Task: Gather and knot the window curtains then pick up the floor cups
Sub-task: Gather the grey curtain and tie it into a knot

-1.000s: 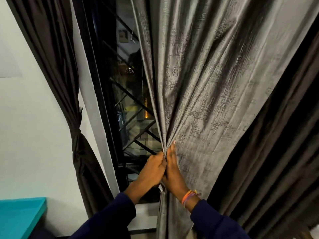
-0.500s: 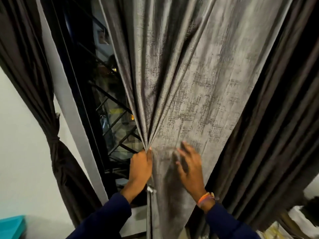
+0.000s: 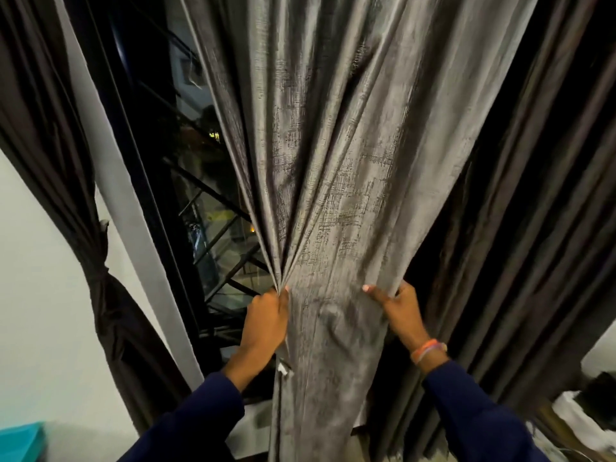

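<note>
The grey curtain (image 3: 333, 161) is hanging down the middle of the view in front of the window (image 3: 200, 195), its folds converging at its left edge. The left hand (image 3: 266, 320) is gripping that bunched left edge, fingers curled round the pleats and thumb lying on the front of the cloth. The right hand (image 3: 398, 306) is now holding the curtain's right edge, thumb on the front and fingers wrapped behind the fabric. Half a second ago this hand was lying flat with spread fingers on the face of the curtain, close to the left hand; a second ago the two hands were pressed together at the gather. They are now standing well apart, with a loose span of cloth stretching between them. A small white tag (image 3: 283, 368) is showing at the curtain's left edge, just below the left hand.

A coloured wristband (image 3: 428, 350) is sitting on the right wrist above a dark blue sleeve (image 3: 466, 411). Just behind and to the right of the grey curtain, a dark curtain (image 3: 533, 228) is hanging in deep folds. At the far left, beyond the white window frame (image 3: 133, 245), a dark tied curtain (image 3: 100, 278) is hanging against the wall, cinched at its middle. A turquoise surface (image 3: 20, 441) is showing in the lower left corner, smaller in view than a second ago.
</note>
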